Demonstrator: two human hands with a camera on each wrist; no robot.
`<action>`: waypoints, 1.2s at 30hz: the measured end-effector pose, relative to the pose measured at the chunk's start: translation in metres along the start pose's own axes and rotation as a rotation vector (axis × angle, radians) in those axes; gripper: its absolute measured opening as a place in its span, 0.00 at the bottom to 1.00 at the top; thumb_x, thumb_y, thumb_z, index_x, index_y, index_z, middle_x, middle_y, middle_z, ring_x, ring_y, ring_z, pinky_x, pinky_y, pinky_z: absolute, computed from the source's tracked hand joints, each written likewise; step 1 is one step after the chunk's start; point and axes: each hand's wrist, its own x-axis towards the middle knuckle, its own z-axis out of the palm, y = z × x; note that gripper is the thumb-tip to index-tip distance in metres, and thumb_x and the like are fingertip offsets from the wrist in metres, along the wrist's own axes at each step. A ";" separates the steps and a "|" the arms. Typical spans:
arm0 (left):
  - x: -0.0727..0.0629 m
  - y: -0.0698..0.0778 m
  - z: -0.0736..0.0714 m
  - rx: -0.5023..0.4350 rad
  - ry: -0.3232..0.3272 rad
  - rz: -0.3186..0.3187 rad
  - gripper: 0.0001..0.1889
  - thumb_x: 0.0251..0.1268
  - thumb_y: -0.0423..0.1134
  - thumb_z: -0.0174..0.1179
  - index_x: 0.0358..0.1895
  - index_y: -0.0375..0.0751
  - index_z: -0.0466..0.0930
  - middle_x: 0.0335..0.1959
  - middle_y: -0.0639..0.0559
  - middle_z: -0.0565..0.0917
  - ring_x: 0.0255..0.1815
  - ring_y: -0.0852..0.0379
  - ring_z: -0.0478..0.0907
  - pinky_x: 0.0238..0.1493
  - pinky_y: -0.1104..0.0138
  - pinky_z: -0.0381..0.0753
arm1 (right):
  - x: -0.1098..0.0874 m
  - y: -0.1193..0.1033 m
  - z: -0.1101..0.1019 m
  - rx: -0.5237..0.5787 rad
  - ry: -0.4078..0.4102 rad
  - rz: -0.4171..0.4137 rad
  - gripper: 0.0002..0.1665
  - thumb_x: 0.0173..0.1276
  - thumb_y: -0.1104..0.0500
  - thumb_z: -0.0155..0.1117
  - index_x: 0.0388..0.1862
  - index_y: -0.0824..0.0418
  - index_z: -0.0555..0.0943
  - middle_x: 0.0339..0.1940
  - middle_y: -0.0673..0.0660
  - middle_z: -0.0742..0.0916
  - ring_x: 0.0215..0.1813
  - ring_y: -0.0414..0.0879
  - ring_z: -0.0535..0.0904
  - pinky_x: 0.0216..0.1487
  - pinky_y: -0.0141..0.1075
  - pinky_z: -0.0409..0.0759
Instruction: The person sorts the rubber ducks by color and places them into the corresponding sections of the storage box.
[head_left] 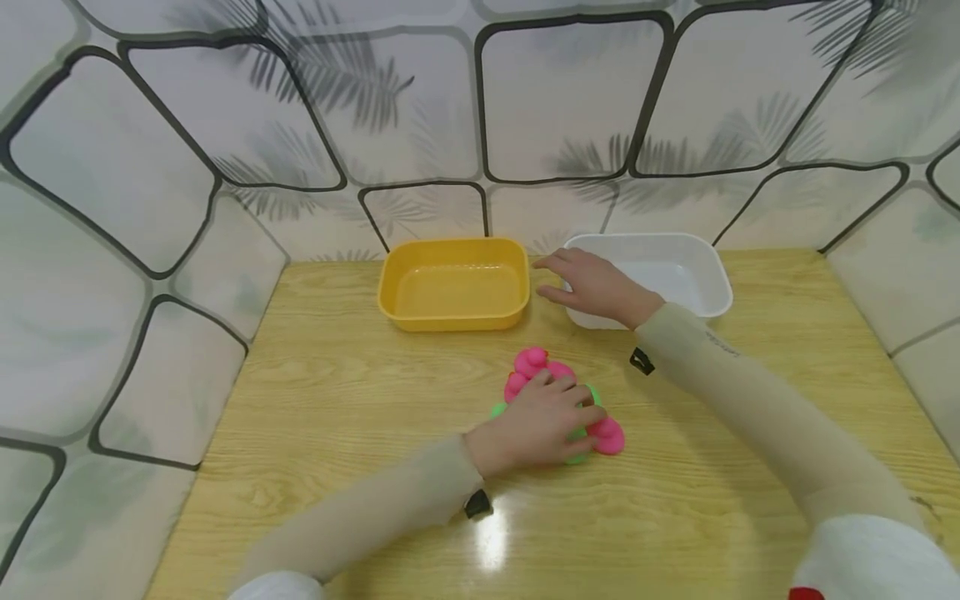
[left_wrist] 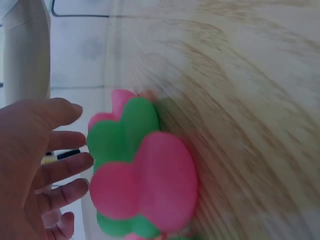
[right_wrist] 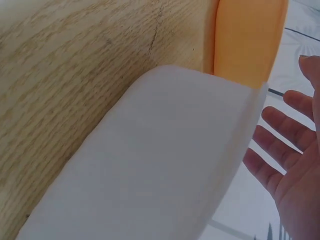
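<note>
A cluster of small pink and green rubber ducks sits on the wooden table, with a pink duck (head_left: 609, 436) at its right side and another pink duck (head_left: 531, 361) at its far side. Over this cluster is my left hand (head_left: 536, 422), fingers spread and partly hiding the ducks. In the left wrist view the fingers are beside a pink duck (left_wrist: 167, 185) and a green duck (left_wrist: 140, 120), gripping neither. My right hand (head_left: 596, 283) hovers at the left rim of the white basin (head_left: 693, 292), its fingers extended with nothing in them.
A yellow basin (head_left: 453, 323) stands left of the white one, near the back of the table (head_left: 337, 375). A patterned wall covering (head_left: 420, 108) rises behind and along both sides. Dark wrist straps show on both sleeves.
</note>
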 end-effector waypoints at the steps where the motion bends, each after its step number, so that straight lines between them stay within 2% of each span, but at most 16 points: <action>1: 0.002 0.002 0.000 -0.004 -0.009 0.000 0.16 0.77 0.58 0.58 0.57 0.59 0.85 0.50 0.61 0.84 0.53 0.58 0.77 0.55 0.62 0.73 | 0.002 0.000 0.001 -0.004 -0.002 -0.001 0.30 0.79 0.49 0.63 0.72 0.65 0.75 0.64 0.67 0.82 0.63 0.63 0.78 0.67 0.57 0.74; 8: 0.010 0.011 0.003 0.035 -0.048 -0.012 0.15 0.79 0.57 0.56 0.56 0.59 0.85 0.49 0.61 0.83 0.50 0.59 0.75 0.52 0.64 0.71 | 0.011 -0.005 0.007 -0.059 -0.012 0.002 0.33 0.78 0.45 0.64 0.71 0.65 0.77 0.65 0.66 0.82 0.68 0.63 0.74 0.73 0.57 0.68; 13: 0.012 0.014 0.006 0.044 -0.048 -0.024 0.14 0.78 0.56 0.57 0.56 0.59 0.85 0.49 0.61 0.83 0.49 0.59 0.74 0.50 0.65 0.69 | 0.017 -0.006 0.011 -0.109 -0.017 -0.005 0.36 0.78 0.42 0.63 0.73 0.66 0.75 0.71 0.66 0.78 0.76 0.64 0.67 0.78 0.57 0.61; 20: 0.013 0.017 0.010 0.044 -0.049 -0.036 0.12 0.79 0.54 0.58 0.54 0.57 0.85 0.48 0.60 0.83 0.48 0.58 0.74 0.51 0.65 0.70 | 0.020 -0.009 0.010 -0.107 -0.082 0.023 0.41 0.79 0.42 0.61 0.77 0.68 0.69 0.78 0.69 0.71 0.83 0.67 0.53 0.80 0.61 0.54; 28: 0.013 0.017 0.010 0.052 0.007 -0.039 0.11 0.79 0.54 0.58 0.51 0.57 0.86 0.46 0.61 0.83 0.47 0.59 0.75 0.52 0.65 0.72 | 0.023 -0.005 0.010 -0.134 -0.083 0.008 0.40 0.80 0.42 0.60 0.77 0.69 0.69 0.79 0.70 0.70 0.83 0.68 0.53 0.80 0.61 0.54; 36: 0.011 0.018 0.006 0.002 0.033 -0.055 0.14 0.79 0.55 0.57 0.56 0.57 0.86 0.49 0.60 0.84 0.52 0.59 0.77 0.55 0.65 0.72 | 0.021 -0.003 0.011 -0.118 -0.085 0.015 0.41 0.79 0.41 0.60 0.77 0.69 0.69 0.79 0.68 0.70 0.84 0.66 0.51 0.79 0.63 0.54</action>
